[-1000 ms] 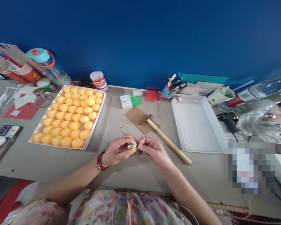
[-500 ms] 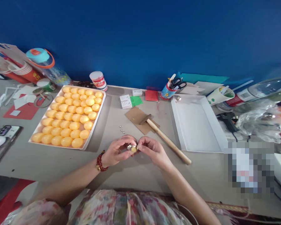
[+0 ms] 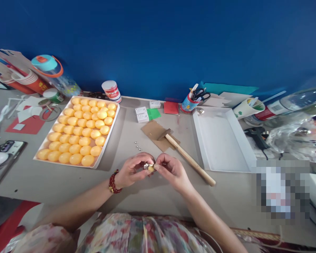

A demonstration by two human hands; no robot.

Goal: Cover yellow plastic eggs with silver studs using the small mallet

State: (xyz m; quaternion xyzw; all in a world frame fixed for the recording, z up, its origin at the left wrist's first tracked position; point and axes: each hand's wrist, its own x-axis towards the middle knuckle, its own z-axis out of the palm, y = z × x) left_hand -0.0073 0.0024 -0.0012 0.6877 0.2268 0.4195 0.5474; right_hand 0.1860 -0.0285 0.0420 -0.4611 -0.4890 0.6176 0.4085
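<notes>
Low over the front of the table, my left hand [image 3: 129,173] is closed around a small rounded piece [image 3: 150,168], shiny silver on the left with a pale yellow patch. The fingers hide much of its shape. Thumb and forefinger of my right hand [image 3: 175,171] are pinched together at its right edge. Whether they grip the piece itself or some tiny bit on it, I cannot tell. Several tiny silver beads [image 3: 138,147] lie on the table just beyond my left fingers. A wooden-handled hammer [image 3: 192,160] rests to the right, its head on brown cardboard [image 3: 153,131].
To the left stands a white tray [image 3: 34,159] of yellow egg-shaped pieces. On the right, a white shallow box [image 3: 223,140] holds one silver piece [image 3: 200,111] in its far corner. Small white boxes [image 3: 141,115], a red square [image 3: 171,107] and a scissors cup [image 3: 188,104] stand behind.
Both hands stay in almost the same place around the silver and yellow piece, with only a slight shift of the fingers. The whole view has moved a few pixels.
</notes>
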